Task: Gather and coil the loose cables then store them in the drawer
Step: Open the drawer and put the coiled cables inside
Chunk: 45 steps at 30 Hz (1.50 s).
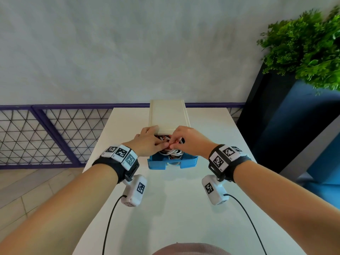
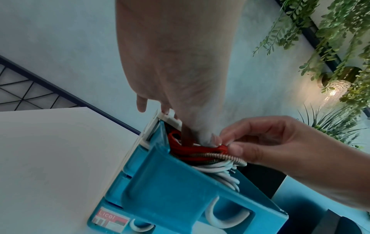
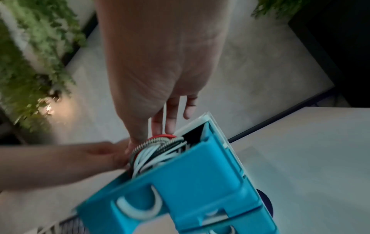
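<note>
Pale grey wall (image 1: 110, 52) fills the background, with a purple-framed mesh railing (image 1: 46, 135) running along its foot and green foliage (image 1: 309, 48) spilling over a dark planter at the right. A white table (image 1: 165, 208) stretches forward from the person, and on it stands a small cream drawer unit (image 1: 168, 115) with its blue drawer (image 1: 172, 161) pulled out toward the person.

Inside the drawer lies a bundle of cables: a red cable (image 2: 192, 152), a silver spring-wrapped cable (image 2: 226, 157) and white cables (image 2: 218, 170), coiled together and rising above the drawer's rim. White loops also show through the cut-outs in the drawer's front.

The right hand (image 1: 191, 139) pinches the top of the bundle between thumb and forefinger, right at the red and spring-wrapped strands, while its other fingers stay loosely curled above. The left hand (image 1: 150, 141) reaches in from the other side with fingers fairly straight; its thumb presses down on the red cable beside the right hand's pinch, and its fingertips touch the front edge of the cream unit. Whether it has hold of any strand cannot be made out.

Both forearms extend forward over the table, wrists raised a little above the drawer, palms turned downward, the two hands meeting over the open drawer. Each wrist wears a black strap (image 1: 117, 168) with marker tags and a white camera module hanging beneath.
</note>
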Each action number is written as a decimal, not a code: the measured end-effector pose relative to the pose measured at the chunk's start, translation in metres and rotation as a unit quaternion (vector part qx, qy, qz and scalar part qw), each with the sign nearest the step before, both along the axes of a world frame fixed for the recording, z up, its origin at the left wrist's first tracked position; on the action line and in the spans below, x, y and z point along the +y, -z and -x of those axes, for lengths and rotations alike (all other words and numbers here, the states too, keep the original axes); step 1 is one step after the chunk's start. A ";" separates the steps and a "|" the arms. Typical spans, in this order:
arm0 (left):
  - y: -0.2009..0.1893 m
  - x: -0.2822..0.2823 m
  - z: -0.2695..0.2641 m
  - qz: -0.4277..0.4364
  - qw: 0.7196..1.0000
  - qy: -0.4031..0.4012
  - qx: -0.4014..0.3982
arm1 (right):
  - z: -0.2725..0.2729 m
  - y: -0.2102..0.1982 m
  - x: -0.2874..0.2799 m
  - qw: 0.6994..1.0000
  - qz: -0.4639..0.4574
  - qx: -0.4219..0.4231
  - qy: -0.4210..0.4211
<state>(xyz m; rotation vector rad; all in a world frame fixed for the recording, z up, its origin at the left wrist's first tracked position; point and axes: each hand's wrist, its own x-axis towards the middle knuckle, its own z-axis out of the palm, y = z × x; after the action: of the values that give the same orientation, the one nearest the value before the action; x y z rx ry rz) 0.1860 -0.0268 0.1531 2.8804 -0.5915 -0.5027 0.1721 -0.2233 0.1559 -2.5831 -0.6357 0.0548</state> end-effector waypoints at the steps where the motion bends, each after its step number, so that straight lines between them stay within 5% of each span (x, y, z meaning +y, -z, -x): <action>1: 0.002 0.001 0.000 0.014 1.000 0.002 -0.006 | 0.004 0.002 0.003 1.000 -0.008 0.004 -0.009; 4: 0.001 0.008 -0.002 0.085 0.996 0.014 -0.025 | 0.014 0.012 0.015 0.999 -0.033 -0.012 -0.011; 8: -0.005 0.018 -0.007 0.149 0.988 0.026 0.013 | 0.012 0.029 0.044 0.997 0.054 -0.030 -0.035; 11: -0.005 0.022 -0.010 0.137 0.988 -0.009 0.073 | 0.006 0.037 0.056 0.981 0.165 -0.092 -0.048; 16: -0.007 0.013 -0.003 0.069 0.993 0.006 0.092 | 0.005 0.024 0.049 0.957 0.225 -0.137 -0.124; 21: -0.002 0.004 -0.001 -0.010 0.999 0.025 0.033 | 0.017 0.023 0.025 0.961 0.162 -0.129 -0.182; 33: -0.003 0.001 -0.011 0.020 0.998 0.004 -0.064 | 0.003 0.029 0.022 0.965 0.156 -0.191 -0.090; 38: -0.002 -0.004 -0.014 0.040 0.992 -0.005 -0.116 | -0.019 0.012 0.019 0.989 0.008 -0.112 0.098; 45: 0.016 -0.016 -0.019 0.056 0.969 -0.029 -0.240 | -0.027 0.008 0.016 0.991 0.086 -0.045 0.095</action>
<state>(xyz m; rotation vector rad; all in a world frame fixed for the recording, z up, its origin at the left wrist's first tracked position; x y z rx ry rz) 0.2049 -0.0424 0.1370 2.8999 -0.5720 0.2416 0.1995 -0.2069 0.1483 -2.8148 -0.4291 -0.0736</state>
